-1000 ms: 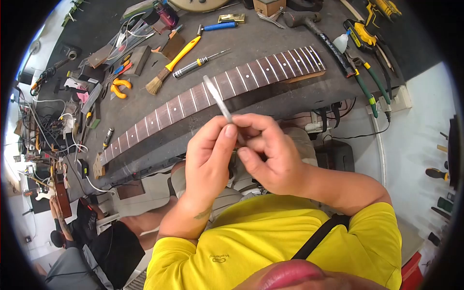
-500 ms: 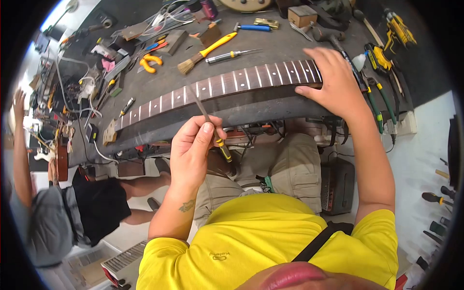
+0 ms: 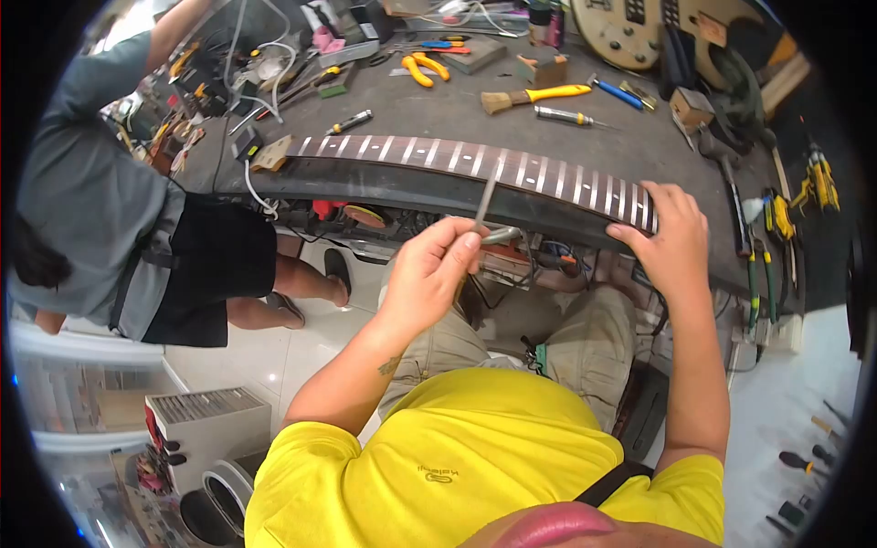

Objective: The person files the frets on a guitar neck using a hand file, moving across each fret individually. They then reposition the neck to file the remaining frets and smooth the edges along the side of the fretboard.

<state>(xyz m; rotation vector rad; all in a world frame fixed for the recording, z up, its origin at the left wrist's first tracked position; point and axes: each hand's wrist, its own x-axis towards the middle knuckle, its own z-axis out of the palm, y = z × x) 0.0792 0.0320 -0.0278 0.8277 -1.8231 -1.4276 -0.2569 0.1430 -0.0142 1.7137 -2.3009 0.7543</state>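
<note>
A guitar neck (image 3: 444, 155) lies lengthwise along the front of the bench, its dark fretboard facing up with bright frets and pale dot inlays. My left hand (image 3: 427, 276) pinches a slim metal file (image 3: 487, 201) between thumb and fingers. The file's blade points up and away, its tip overlapping the middle of the fretboard in this view, and its handle is mostly hidden by the hand. At the neck's right end, my right hand (image 3: 674, 239) grips the neck, thumb on the near edge and fingers over the far side.
Behind the neck lie a brush (image 3: 539, 95), a screwdriver (image 3: 568, 116) and orange-handled pliers (image 3: 424, 69). A guitar body (image 3: 621, 32) rests at the back. A hammer (image 3: 726, 178) and green-handled cutters (image 3: 760, 288) are at right. Another person (image 3: 110, 192) stands at left.
The view has swung left, bringing the other person further into sight. My left hand has carried the file rightward along the neck. My right hand still grips the neck's right end.
</note>
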